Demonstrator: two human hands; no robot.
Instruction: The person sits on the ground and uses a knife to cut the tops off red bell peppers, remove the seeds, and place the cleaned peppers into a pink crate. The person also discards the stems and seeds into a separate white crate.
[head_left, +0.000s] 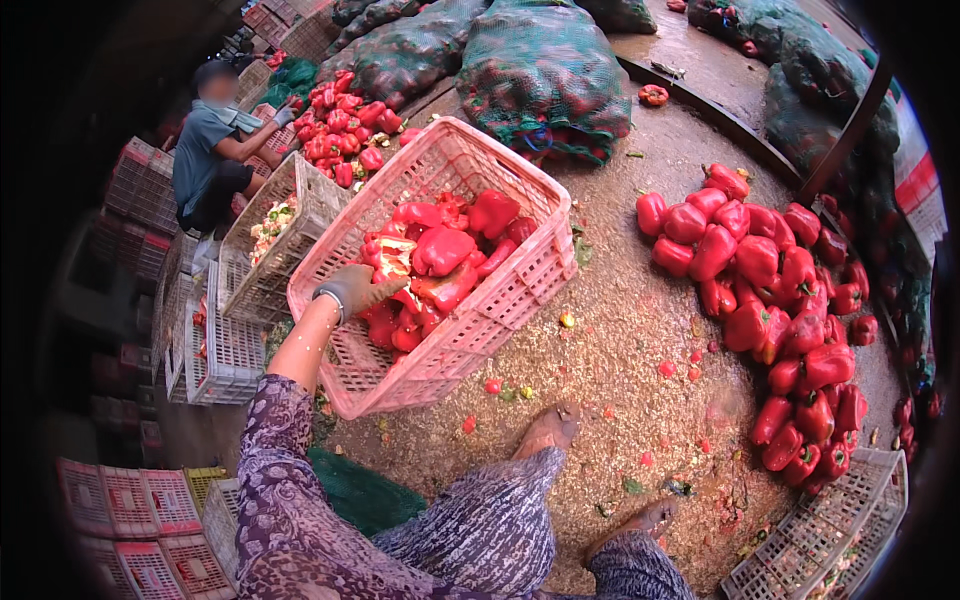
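My left hand (360, 290), in a dirty grey work glove with a band at the wrist, reaches into a pink plastic crate (465, 352). The crate is tilted and holds a heap of cut red bell pepper pieces (442, 251). One finger points right across the heap. Close by the glove lies a cut pepper piece (395, 255) with its pale inside showing; whether the fingers grip it is hidden. My right hand is out of view. A large pile of whole red bell peppers (757, 255) lies on the floor to the right.
Another person (217, 150) in gloves sits at the upper left beside more peppers (341, 127). A crate of pepper scraps (300, 225) stands left of the pink crate. Green mesh sacks (544, 75) stand behind. Seeds litter the floor (585, 390); a slatted crate (817, 525) sits lower right.
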